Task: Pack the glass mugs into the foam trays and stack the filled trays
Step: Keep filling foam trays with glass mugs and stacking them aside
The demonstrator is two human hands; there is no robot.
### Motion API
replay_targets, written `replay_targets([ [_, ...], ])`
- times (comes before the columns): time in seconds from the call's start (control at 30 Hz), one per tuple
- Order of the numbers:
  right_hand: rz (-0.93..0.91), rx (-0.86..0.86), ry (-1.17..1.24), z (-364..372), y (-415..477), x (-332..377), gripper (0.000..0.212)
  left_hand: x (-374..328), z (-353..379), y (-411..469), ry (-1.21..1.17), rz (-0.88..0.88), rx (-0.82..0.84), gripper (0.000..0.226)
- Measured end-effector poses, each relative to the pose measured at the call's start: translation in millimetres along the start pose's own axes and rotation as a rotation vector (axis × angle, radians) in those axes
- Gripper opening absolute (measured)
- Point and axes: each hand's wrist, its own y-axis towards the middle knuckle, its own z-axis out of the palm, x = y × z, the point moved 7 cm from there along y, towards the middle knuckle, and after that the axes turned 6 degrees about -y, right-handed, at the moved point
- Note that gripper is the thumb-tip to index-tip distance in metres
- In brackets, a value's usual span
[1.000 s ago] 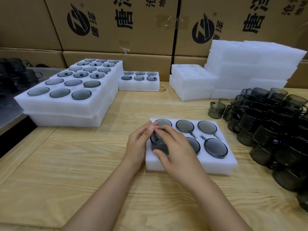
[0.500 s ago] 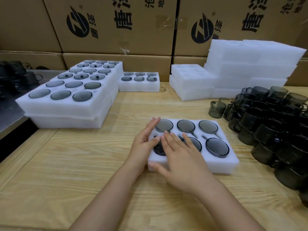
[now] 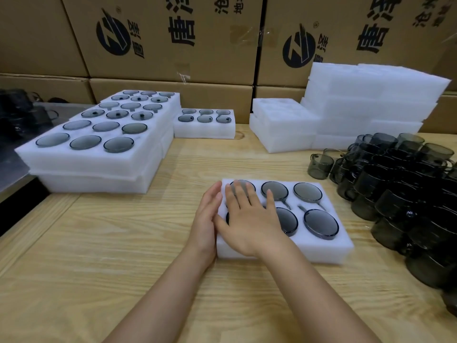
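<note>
1. Dead ahead at twelve o'clock, on the pale wooden table (image 3: 123, 243), sits the white six-pocket foam tray (image 3: 284, 253), and it looks full!
2. Five smoky grey glass mugs (image 3: 321, 222) show round dark faces sunk level with the foam, with handles tucked into the slots. The sixth is mostly hidden under a palm.
3. That palm is the right hand (image 3: 249, 224), lying flat over the near-left pocket with fingers straight and slightly spread, pressing down.
4. The left hand (image 3: 206, 219) lies against the tray's nine o'clock edge, fingers straight and pressed together.
5. Already done: a stack of filled foam trays (image 3: 94, 164) at ten o'clock and a lone filled tray (image 3: 204, 131) behind it.
6. Still to go: a heap of loose dark mugs (image 3: 395, 194) at three o'clock and a pile of empty white foam trays (image 3: 371, 100) at one o'clock. I'd say this tray is ready for stacking, with plenty of work left.
</note>
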Motion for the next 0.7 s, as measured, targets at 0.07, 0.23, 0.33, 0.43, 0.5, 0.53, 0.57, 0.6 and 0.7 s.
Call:
replay_targets([
  [0.07, -0.048, 0.0, 0.055, -3, -2, 0, 0.07, 2, -1, 1, 0.042, 0.01, -0.028, 0.027],
  [0.23, 0.089, -0.048, 0.107, -13, -19, -56, 0.064, -4, 3, -2, 0.05, 0.0, -0.071, 0.049],
  [0.33, 0.182, 0.027, 0.098, -2, -28, -81, 0.054, 0, 2, 0, 0.078, -0.006, -0.054, 0.047],
  [0.43, 0.174, 0.021, 0.096, 1, -25, -80, 0.055, 4, 1, 1, 0.106, -0.007, 0.001, 0.032],
  [0.5, 0.178, 0.004, 0.088, 2, -25, -80, 0.057, 2, 6, 0, 0.145, -0.017, 0.061, 0.03],
  [0.53, 0.174, -0.01, 0.088, 1, -26, -80, 0.059, 1, 8, 0, 0.15, -0.016, 0.072, 0.031],
  [0.57, 0.163, -0.037, 0.104, 1, -27, -78, 0.061, -1, 8, 0, 0.149, -0.008, 0.062, 0.033],
  [0.6, 0.154, -0.083, 0.147, -2, -29, -79, 0.063, -1, 7, 0, 0.137, -0.002, 0.044, 0.032],
  [0.7, 0.233, -0.406, 0.399, -25, -44, -104, 0.065, -1, 4, 1, 0.121, -0.005, -0.045, 0.025],
])
